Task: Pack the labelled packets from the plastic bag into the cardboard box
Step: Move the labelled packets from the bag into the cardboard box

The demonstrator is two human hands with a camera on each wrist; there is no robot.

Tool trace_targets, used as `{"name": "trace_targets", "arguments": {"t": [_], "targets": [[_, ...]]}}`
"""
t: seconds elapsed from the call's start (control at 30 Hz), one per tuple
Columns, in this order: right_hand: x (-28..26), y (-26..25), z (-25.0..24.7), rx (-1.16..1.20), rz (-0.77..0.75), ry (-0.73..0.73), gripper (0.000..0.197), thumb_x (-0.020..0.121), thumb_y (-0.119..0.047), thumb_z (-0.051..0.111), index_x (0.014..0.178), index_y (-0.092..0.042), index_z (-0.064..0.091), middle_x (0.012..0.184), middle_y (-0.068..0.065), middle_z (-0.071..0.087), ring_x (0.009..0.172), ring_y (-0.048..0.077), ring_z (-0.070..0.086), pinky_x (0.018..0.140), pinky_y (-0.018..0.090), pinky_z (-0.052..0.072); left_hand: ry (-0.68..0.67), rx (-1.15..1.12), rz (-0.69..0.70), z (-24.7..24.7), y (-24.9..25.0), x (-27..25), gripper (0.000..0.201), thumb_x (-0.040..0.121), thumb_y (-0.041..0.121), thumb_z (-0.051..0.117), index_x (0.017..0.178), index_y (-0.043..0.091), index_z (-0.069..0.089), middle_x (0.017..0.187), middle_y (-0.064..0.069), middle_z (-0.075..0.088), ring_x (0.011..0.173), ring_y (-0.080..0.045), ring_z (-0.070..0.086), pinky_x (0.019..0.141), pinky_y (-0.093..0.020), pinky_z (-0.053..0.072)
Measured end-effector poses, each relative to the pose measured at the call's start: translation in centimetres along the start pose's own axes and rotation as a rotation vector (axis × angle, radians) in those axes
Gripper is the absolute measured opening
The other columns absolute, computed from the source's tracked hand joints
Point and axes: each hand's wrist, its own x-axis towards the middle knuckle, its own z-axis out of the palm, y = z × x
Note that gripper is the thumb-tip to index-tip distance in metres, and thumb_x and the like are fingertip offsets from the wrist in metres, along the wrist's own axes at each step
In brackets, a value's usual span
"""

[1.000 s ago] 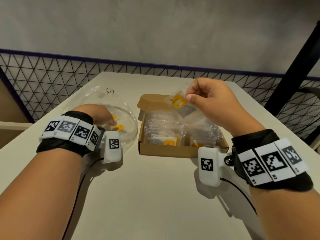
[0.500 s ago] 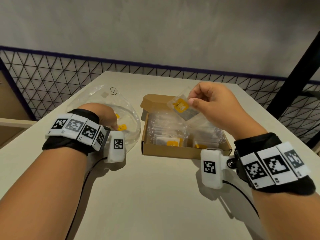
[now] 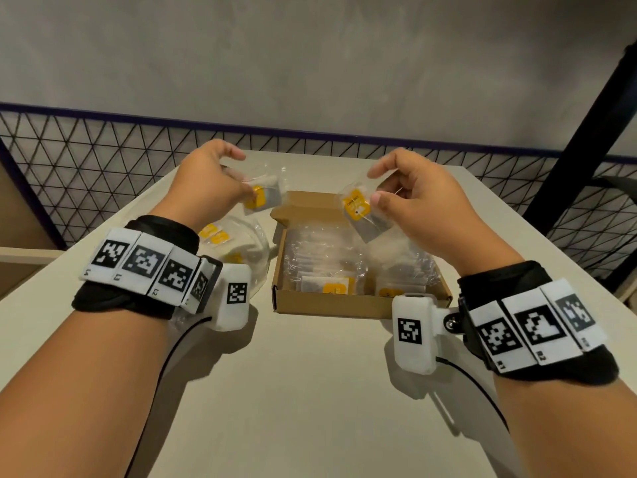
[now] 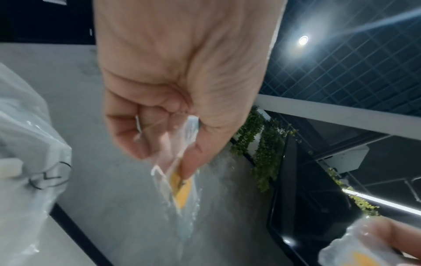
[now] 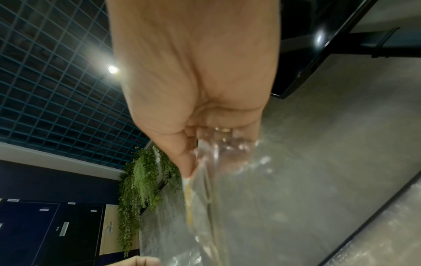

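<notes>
the plastic bag (image 3: 241, 250) lies left of the cardboard box (image 3: 358, 305). the left hand (image 3: 203, 177) pinches a packet (image 3: 262, 196) above the bag; the right hand (image 3: 424, 201) pinches another packet (image 3: 360, 210) over the box, so the right looks nearer for placing.

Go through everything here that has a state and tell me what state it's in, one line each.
Left hand: raised, pinching a packet.
Left packet: held in the air above the plastic bag.
Right hand: raised, pinching a packet.
Right packet: held above the box, tilted.
Cardboard box: open, flap up, rows of packets inside.
Plastic bag: lying on the table, some packets left inside.
</notes>
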Motion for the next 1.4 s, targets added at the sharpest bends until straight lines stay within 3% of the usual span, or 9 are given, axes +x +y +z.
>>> {"name": "trace_targets", "arguments": {"t": [0.13, 0.27, 0.37, 0.6, 0.77, 0.87, 0.97, 1.1, 1.4], "targets": [[0.0, 0.1, 0.0, -0.031, 0.004, 0.020, 0.038, 0.088, -0.009, 0.059, 0.120, -0.028, 0.052, 0.083, -0.003, 0.058, 0.074, 0.009, 0.055, 0.066, 0.014, 0.044, -0.077, -0.141, 0.086, 0.9, 1.6, -0.9, 0.027, 0.077, 0.008, 0.073, 0.096, 0.022, 0.060, 0.080, 0.004, 0.067, 0.076, -0.006, 0.062, 0.070, -0.020, 0.049], [0.4, 0.3, 0.0, -0.070, 0.032, -0.011, 0.025, 0.088, -0.002, 0.054, 0.088, -0.023, 0.068, 0.076, -0.015, 0.059, 0.068, -0.005, 0.053, 0.065, 0.011, 0.043, -0.147, -0.199, 0.172, 1.7, 2.7, -2.0, 0.017, 0.079, 0.008, 0.071, 0.074, 0.019, 0.059, 0.077, 0.000, 0.063, 0.073, -0.012, 0.059, 0.072, -0.022, 0.052], [0.5, 0.5, -0.1, -0.096, 0.082, 0.017, 0.024, 0.088, -0.005, 0.052, 0.086, -0.018, 0.072, 0.070, -0.019, 0.056, 0.055, -0.010, 0.049, 0.051, 0.003, 0.035, -0.232, -0.236, 0.192, 1.9, 3.3, -2.5, 0.014, 0.081, 0.011, 0.069, 0.075, 0.020, 0.061, 0.080, -0.002, 0.064, 0.076, -0.014, 0.059, 0.075, -0.027, 0.052], [0.0, 0.2, -0.6, -0.041, 0.078, 0.006, 0.017, 0.084, -0.038, 0.064, 0.090, -0.022, 0.070, 0.080, -0.017, 0.061, 0.062, -0.009, 0.051, 0.063, 0.013, 0.036, -0.320, -0.187, 0.247, 1.7, 4.4, -3.5, 0.017, 0.080, 0.012, 0.069, 0.087, 0.026, 0.063, 0.081, 0.003, 0.065, 0.075, -0.010, 0.062, 0.079, -0.025, 0.053], [-0.2, -0.6, 0.0, 0.027, 0.037, -0.123, 0.009, 0.080, -0.022, 0.070, 0.073, -0.025, 0.067, 0.067, -0.012, 0.062, 0.056, -0.007, 0.053, 0.058, 0.008, 0.043, -0.375, -0.281, 0.281, 2.3, 4.9, -4.2, 0.039, 0.073, 0.007, 0.075, 0.102, 0.028, 0.058, 0.072, 0.005, 0.067, 0.070, -0.006, 0.065, 0.075, -0.023, 0.053], [0.0, -0.4, -0.2, 0.063, 0.033, 0.000, 0.017, 0.083, -0.017, 0.068, 0.068, -0.025, 0.064, 0.065, -0.011, 0.061, 0.058, -0.006, 0.053, 0.059, 0.007, 0.044, -0.366, -0.391, 0.263, 2.5, 4.8, -4.0, 0.044, 0.066, 0.014, 0.077, 0.100, 0.028, 0.053, 0.065, 0.008, 0.065, 0.065, -0.001, 0.062, 0.067, -0.015, 0.049], [0.1, -0.2, -0.6, 0.175, 0.023, 0.135, 0.016, 0.084, -0.015, 0.067, 0.069, -0.022, 0.064, 0.068, -0.005, 0.063, 0.063, 0.004, 0.056, 0.065, 0.017, 0.050, -0.421, -0.431, 0.223, 2.8, 4.5, -3.8, 0.039, 0.056, 0.024, 0.075, 0.090, 0.022, 0.056, 0.062, 0.009, 0.065, 0.063, -0.001, 0.062, 0.065, -0.016, 0.049], [0.1, 0.0, -0.6, 0.175, 0.021, 0.127, 0.017, 0.084, -0.016, 0.067, 0.068, -0.022, 0.064, 0.067, -0.005, 0.061, 0.062, 0.004, 0.053, 0.065, 0.019, 0.047, -0.437, -0.341, 0.278, 3.5, 4.3, -3.9, 0.007, 0.077, 0.017, 0.070, 0.076, 0.017, 0.063, 0.069, 0.004, 0.065, 0.064, -0.003, 0.060, 0.063, -0.013, 0.048], [0.0, -0.3, -0.4, -0.033, 0.075, -0.141, 0.012, 0.079, -0.021, 0.072, 0.068, -0.022, 0.067, 0.063, -0.011, 0.059, 0.058, -0.001, 0.051, 0.056, 0.009, 0.041, -0.285, -0.286, 0.379, 3.1, 4.7, -3.9, 0.017, 0.091, 0.014, 0.055, 0.075, 0.019, 0.060, 0.074, 0.002, 0.062, 0.069, -0.005, 0.057, 0.065, -0.011, 0.047]]}}
